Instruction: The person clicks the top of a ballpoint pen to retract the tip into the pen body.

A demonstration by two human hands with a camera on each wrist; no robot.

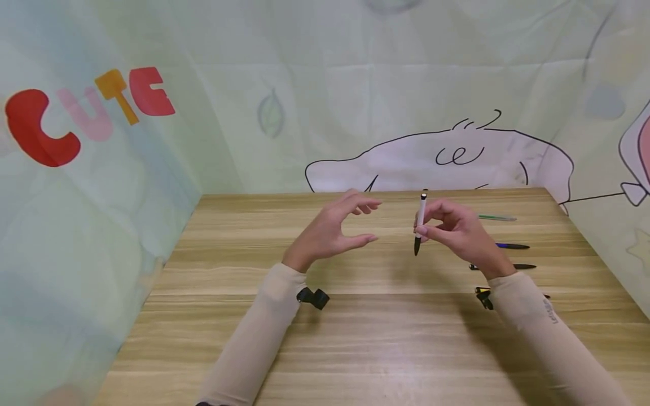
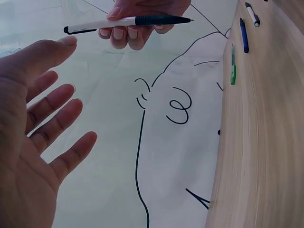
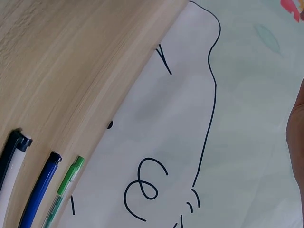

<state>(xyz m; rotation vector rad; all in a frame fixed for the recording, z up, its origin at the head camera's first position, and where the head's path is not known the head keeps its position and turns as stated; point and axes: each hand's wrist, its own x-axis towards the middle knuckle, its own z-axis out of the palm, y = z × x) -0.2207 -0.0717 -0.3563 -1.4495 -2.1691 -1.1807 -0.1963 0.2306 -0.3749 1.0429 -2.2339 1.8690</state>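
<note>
My right hand [image 1: 457, 231] pinches a white ballpoint pen [image 1: 421, 217] with a black grip between thumb and fingers, above the table. The pen stands nearly upright in the head view, its black tip downward. Its tip and clip both show on the same pen [image 2: 124, 22] in the left wrist view. To the left, my left hand [image 1: 340, 228] hovers with fingers spread and thumb apart, holding nothing. A gap separates it from the pen in the head view. Only a sliver of a hand [image 3: 296, 137] appears at the right wrist view's edge.
On the right side of the wooden table [image 1: 386, 344] lie a green pen [image 1: 497, 217], a blue pen [image 1: 513, 246] and a white-and-black pen [image 1: 525, 266]. A yellow-ended pen [image 1: 482, 290] is partly hidden by the right wrist. Printed fabric [image 1: 284, 67] stands behind the table.
</note>
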